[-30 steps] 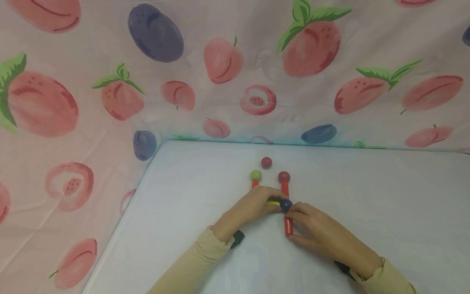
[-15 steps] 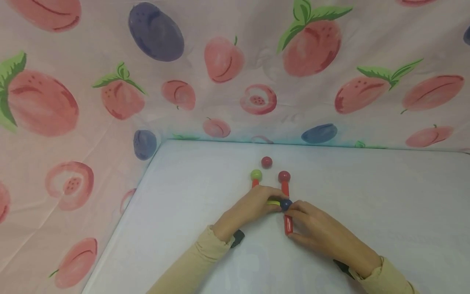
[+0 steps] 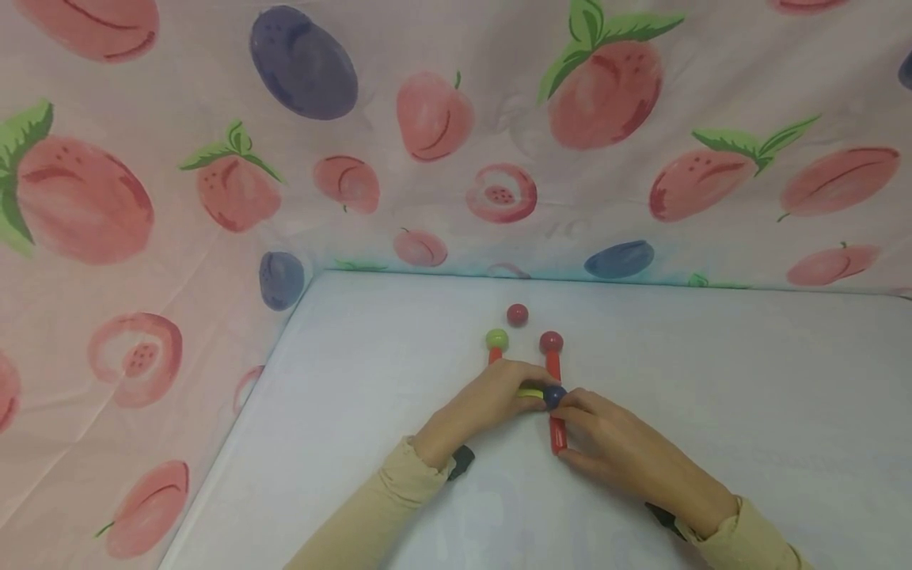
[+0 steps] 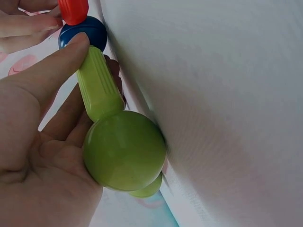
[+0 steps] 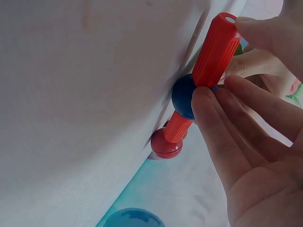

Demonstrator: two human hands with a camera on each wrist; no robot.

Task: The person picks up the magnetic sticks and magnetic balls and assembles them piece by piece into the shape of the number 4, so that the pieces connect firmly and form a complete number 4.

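Note:
My left hand (image 3: 495, 393) pinches a yellow-green rod (image 4: 100, 85) beside a blue ball (image 3: 554, 397), its thumb tip at the joint. A large green ball (image 4: 125, 151) sits at that rod's other end. With its thumb on the near end of a red rod (image 3: 558, 435), my right hand (image 3: 618, 443) holds it lengthwise, fingertips against the blue ball. A pale round spot (image 5: 230, 20) shows in the rod's end. Beyond the blue ball, another red rod (image 3: 552, 366) leads to a red ball (image 3: 551, 342). My left hand partly covers a third red rod (image 3: 495, 355), which reaches a light green ball (image 3: 496, 340).
A loose red ball (image 3: 517, 314) lies farther back on the white table (image 3: 356, 356). Fruit-printed cloth (image 3: 442, 190) rises behind the table and along its left side. Dark wrist straps (image 3: 461, 462) show under the sleeves.
The near red rod has swung slightly left and away at its near end, with my right thumb following. The left hand and the balls have stayed in place.

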